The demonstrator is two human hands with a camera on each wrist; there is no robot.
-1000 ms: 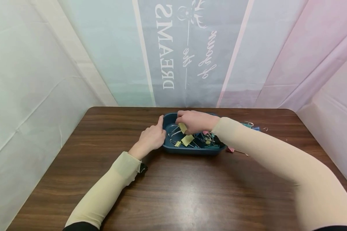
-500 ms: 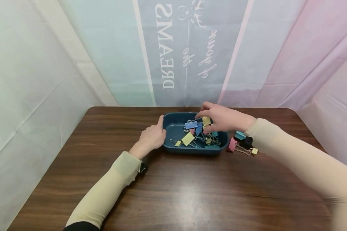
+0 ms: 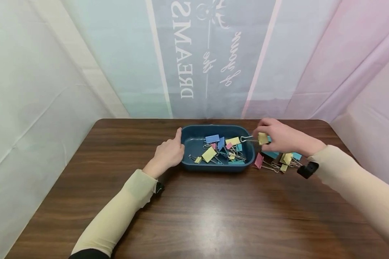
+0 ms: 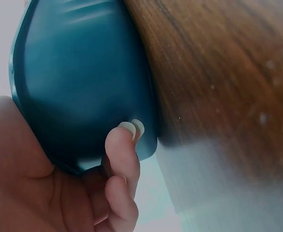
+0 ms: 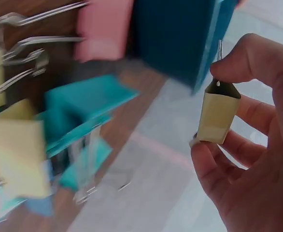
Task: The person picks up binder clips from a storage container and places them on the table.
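Note:
A dark blue plastic tray sits on the table with several binder clips in it, in blue, yellow, pink and teal. At its left end my left hand grips the rim; the left wrist view shows curled fingers against the outer wall. Just off the right end, my right hand pinches a yellow binder clip between thumb and fingers. The clip's silver wire handles point left over the rim. Under and beside this hand lies a pile of loose clips, among them a pink clip.
The wooden table extends toward me in front of the tray. A printed cloth hangs just behind its back edge, and pale cloth walls stand at both sides. Several pile clips, including a teal clip, are blurred in the right wrist view.
My right hand has moved right with the yellow binder clip, from inside the tray to beyond its right rim. My left hand has kept its place at the left end.

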